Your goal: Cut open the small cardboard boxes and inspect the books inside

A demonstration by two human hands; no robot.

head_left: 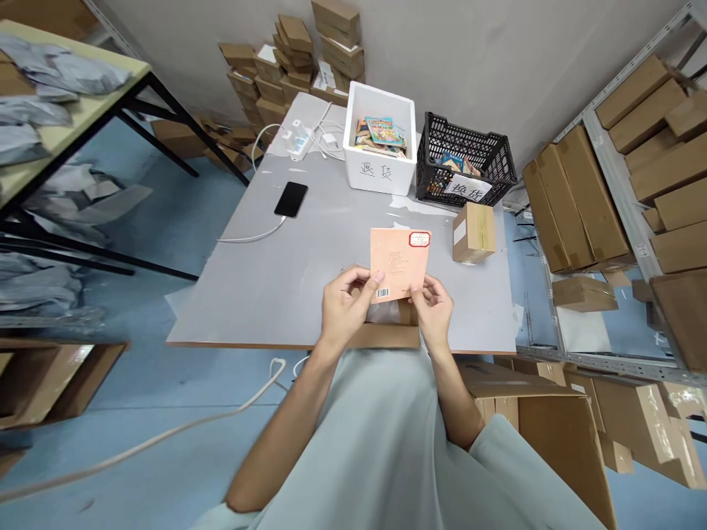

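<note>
A thin pink booklet is held up over the front of the table, its printed side with a barcode and a red-edged label facing me. My left hand pinches its lower left edge between thumb and fingers. At the lower right corner, my right hand grips it the same way. Below the booklet, an open cardboard box sits at the table's front edge, partly hidden by the booklet and my hands.
On the grey table stand a white bin and a black crate, both holding booklets. A taped carton stands at right; a phone on a cable lies at left. Shelves of boxes line the right side.
</note>
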